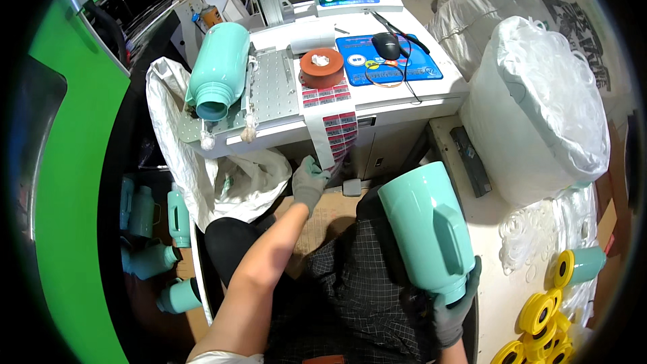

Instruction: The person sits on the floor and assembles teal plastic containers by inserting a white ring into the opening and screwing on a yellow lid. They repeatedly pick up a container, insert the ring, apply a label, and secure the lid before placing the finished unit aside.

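While turquoise jug (424, 212) slants lengthwise, neck (449, 292) nearest sitter (330, 290), right hand (453, 313) gripping there, left hand (309, 180) extends to label strip (341, 138) below front edge of counter (387, 98), grip unclear.

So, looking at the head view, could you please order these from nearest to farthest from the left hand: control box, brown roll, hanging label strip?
1. Label strip: hanging at the table's front edge, beside the left hand.
2. Brown roll: on the tabletop, ahead.
3. Control box: at the table's far side, slightly right.
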A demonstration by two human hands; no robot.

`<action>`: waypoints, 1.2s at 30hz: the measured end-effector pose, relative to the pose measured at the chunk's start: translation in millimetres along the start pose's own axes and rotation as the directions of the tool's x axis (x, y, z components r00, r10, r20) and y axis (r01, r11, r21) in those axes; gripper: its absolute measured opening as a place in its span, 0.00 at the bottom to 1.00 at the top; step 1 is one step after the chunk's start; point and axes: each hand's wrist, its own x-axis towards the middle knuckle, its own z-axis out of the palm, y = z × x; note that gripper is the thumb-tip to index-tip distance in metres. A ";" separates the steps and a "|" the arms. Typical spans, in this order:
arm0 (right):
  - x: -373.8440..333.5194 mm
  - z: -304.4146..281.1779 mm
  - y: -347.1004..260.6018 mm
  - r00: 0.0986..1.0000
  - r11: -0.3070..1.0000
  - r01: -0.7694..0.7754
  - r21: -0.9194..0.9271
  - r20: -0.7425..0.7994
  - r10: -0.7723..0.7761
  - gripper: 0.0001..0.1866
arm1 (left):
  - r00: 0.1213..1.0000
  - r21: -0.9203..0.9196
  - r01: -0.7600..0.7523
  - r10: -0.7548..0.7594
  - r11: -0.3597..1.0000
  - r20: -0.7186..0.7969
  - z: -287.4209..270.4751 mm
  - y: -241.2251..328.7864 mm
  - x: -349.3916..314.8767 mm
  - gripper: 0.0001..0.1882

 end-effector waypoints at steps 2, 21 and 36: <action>-10.0 0.4 2.3 1.000 1.000 -0.013 0.003 -0.002 0.013 0.61 | 0.999 -0.195 -0.026 0.016 0.981 -0.051 -15.4 41.0 -49.7 0.30; -23.1 20.4 -7.5 0.959 0.936 0.284 -0.207 0.072 -0.275 0.64 | 0.963 -0.571 -0.260 0.249 0.779 -0.098 -101.4 129.9 -158.9 0.08; -32.2 24.3 -12.4 0.847 0.704 0.527 -0.476 0.229 -0.479 0.62 | 0.915 -0.706 0.185 0.142 0.684 0.378 -103.0 168.4 -168.9 0.10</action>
